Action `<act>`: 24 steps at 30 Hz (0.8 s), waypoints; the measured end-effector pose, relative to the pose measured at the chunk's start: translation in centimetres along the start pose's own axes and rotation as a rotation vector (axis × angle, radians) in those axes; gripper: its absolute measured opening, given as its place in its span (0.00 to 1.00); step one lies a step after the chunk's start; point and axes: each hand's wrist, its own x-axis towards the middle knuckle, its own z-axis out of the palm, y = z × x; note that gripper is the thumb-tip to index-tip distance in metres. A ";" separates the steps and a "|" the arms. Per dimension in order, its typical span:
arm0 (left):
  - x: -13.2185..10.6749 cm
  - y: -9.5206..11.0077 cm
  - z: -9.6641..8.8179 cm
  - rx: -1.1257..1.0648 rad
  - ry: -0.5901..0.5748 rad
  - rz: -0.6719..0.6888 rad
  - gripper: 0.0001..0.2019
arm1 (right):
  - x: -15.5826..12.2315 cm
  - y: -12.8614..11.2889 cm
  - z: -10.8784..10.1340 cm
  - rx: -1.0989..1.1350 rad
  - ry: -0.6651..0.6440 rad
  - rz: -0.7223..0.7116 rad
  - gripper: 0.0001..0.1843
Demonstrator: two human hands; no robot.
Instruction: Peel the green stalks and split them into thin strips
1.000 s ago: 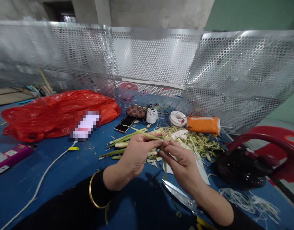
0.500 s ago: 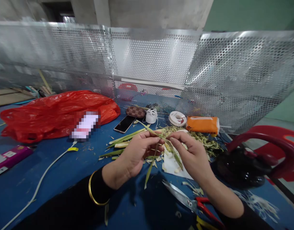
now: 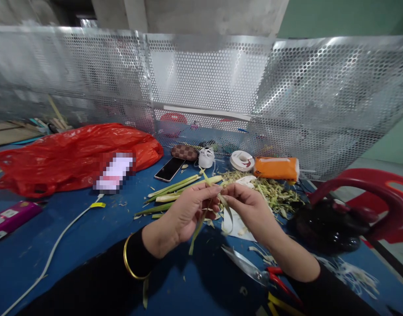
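My left hand (image 3: 191,208) pinches a green leaf strip (image 3: 195,235) between thumb and fingers; one end hangs below the palm, another points up beyond the fingertips. My right hand (image 3: 250,208) meets it at the fingertips and pinches the same leafy piece, with a pale end curling down under it. How the strips cross is hidden by the fingers. Behind my left hand lie several green stalks (image 3: 173,188). A heap of shredded leaf bits (image 3: 280,195) and a white paper (image 3: 242,230) are behind my right hand. Red-handled scissors (image 3: 245,265) lie open below, partly under my right forearm.
A dark kettle (image 3: 329,228) with a maroon handle stands at right. Along the back are a phone (image 3: 170,169), checkered case (image 3: 184,152), ribbon spool (image 3: 242,160) and orange packet (image 3: 276,169). A red plastic bag (image 3: 73,153) and charging cable (image 3: 61,239) occupy the left. Perforated metal panels (image 3: 208,79) stand behind.
My right hand has come in closer to the left, so the fingertips now meet. The strip end at the right has bent into a curl, and the hanging end has shifted left.
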 end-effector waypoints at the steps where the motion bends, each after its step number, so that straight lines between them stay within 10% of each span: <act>1: 0.0 0.0 0.0 0.035 0.006 0.015 0.10 | -0.1 -0.1 -0.1 -0.099 0.024 -0.048 0.08; 9: 0.8 -0.3 -0.3 0.129 0.121 0.106 0.09 | -0.8 -0.9 -0.5 -0.618 0.075 -0.358 0.07; 24: 1.8 -0.6 -1.3 -0.005 0.050 0.089 0.07 | -0.1 0.0 -0.7 -0.610 0.055 -0.360 0.08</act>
